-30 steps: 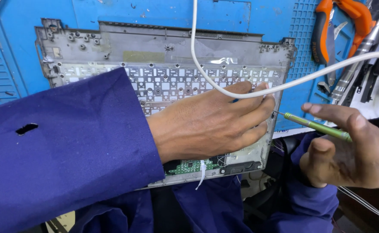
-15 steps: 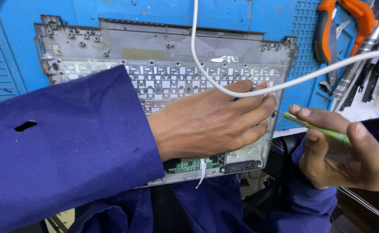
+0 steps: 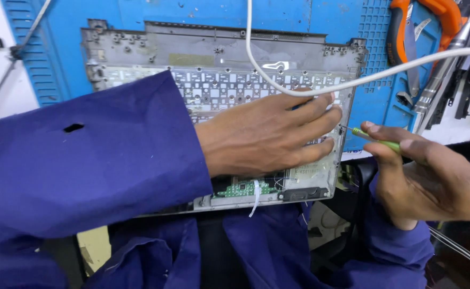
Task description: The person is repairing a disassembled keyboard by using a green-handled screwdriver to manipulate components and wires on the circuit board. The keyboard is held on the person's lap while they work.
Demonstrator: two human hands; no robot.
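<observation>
While the left hand (image 3: 270, 134) presses flat, fingers spread, on the laptop keyboard chassis (image 3: 219, 85), the right hand (image 3: 430, 179) pinches a green screwdriver (image 3: 376, 140) at its edge.

The left hand (image 3: 270, 134) lies flat, fingers spread, on the underside of a grey laptop case (image 3: 219, 64), covering its right half. Just right of those fingertips, the right hand (image 3: 430, 179) pinches a green screwdriver (image 3: 376, 140), its thin tip at the case's right edge. A white cable (image 3: 320, 88) loops over the case just above the left fingers. Below the left palm sits a small green circuit board (image 3: 245, 188). Above the right hand, orange-handled pliers (image 3: 406, 32) rest on a blue mat (image 3: 139, 10).
</observation>
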